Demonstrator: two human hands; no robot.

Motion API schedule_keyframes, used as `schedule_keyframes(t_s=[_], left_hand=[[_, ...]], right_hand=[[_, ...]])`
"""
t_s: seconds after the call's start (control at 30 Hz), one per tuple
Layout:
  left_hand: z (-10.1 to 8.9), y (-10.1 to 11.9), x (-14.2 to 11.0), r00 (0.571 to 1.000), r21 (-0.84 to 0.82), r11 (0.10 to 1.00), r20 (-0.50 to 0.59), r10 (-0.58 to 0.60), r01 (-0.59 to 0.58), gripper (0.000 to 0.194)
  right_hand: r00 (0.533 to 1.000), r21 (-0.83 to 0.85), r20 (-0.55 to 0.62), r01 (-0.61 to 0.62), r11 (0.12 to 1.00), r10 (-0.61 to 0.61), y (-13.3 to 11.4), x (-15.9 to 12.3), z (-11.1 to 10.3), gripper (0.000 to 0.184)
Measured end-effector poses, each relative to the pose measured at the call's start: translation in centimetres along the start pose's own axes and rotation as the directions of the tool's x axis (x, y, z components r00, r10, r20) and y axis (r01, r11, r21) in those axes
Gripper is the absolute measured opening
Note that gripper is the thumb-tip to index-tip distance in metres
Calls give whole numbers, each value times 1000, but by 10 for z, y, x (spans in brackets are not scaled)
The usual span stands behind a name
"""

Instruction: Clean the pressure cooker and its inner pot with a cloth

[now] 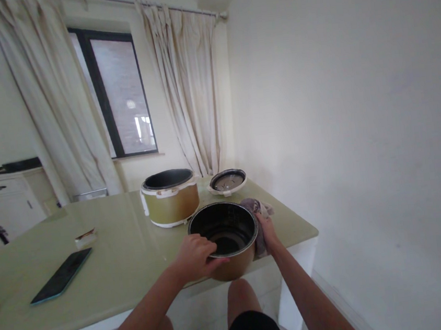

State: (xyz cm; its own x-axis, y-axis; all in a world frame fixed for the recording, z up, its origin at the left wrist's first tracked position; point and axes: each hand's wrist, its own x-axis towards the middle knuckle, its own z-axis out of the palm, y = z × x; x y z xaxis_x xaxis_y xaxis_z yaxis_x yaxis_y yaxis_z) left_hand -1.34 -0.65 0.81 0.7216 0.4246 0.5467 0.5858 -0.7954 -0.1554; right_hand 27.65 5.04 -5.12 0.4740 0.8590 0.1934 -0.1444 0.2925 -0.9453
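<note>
My left hand (195, 255) grips the near rim of a gold inner pot (230, 261) with a black inside, thumb over the edge. The pot hangs at the table's front edge, tilted toward me. Against the pot's right outer wall, my right hand (266, 232) presses a grey cloth (257, 207), fingers closed on it. Behind the pot stands the gold and white rice cooker body (171, 201), open and empty. Its round lid (227, 181) lies flat on the table to the right of the body.
A dark phone (62, 275) lies on the pale green table (127, 253) at the left, with a small card-like object (85, 236) beyond it. White wall close on the right. Curtains, a window and a white cabinet (4, 206) stand behind. My knees are under the table edge.
</note>
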Motion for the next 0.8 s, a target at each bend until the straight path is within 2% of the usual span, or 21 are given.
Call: schedule_keyframes(t_s=[0.1, 0.2, 0.27, 0.37, 0.43, 0.57, 0.67, 0.7, 0.77, 0.8], left_hand=[[18, 4, 31, 994, -3, 997, 76, -74, 74, 57], [35, 7, 70, 988, -59, 995, 138, -66, 75, 55], [47, 8, 97, 991, -117, 991, 130, -44, 59, 48], [67, 11, 135, 991, -150, 986, 118, -58, 76, 38], [81, 14, 155, 987, -114, 988, 138, -87, 103, 38], [97, 9, 176, 975, -19, 985, 146, -169, 174, 49], [83, -23, 170, 970, 17, 970, 15, -245, 244, 60], [72, -40, 164, 946, 67, 944, -47, -321, 324, 63], [44, -82, 145, 845, 203, 822, -177, -504, 532, 64], [28, -104, 134, 810, 273, 763, -200, -552, 587, 63]], right_hand=[[996, -17, -78, -42, 999, 41, -3, -5, -34, 55], [971, -40, -235, 26, 999, -34, -1, -8, -51, 65], [920, -62, -385, 46, 997, -66, 3, -9, -52, 72], [816, -67, -572, 61, 996, -89, 14, -14, -42, 80], [812, -81, -569, 101, 992, -129, 22, -19, -32, 80], [873, -180, -439, 148, 973, -214, 39, -27, -21, 73], [871, -268, -407, 173, 948, -275, 46, -28, -22, 68], [870, -285, -401, 180, 941, -287, 47, -27, -23, 67], [877, -305, -380, 182, 935, -295, 47, -28, -23, 65], [884, -317, -362, 182, 931, -297, 47, -28, -22, 64]])
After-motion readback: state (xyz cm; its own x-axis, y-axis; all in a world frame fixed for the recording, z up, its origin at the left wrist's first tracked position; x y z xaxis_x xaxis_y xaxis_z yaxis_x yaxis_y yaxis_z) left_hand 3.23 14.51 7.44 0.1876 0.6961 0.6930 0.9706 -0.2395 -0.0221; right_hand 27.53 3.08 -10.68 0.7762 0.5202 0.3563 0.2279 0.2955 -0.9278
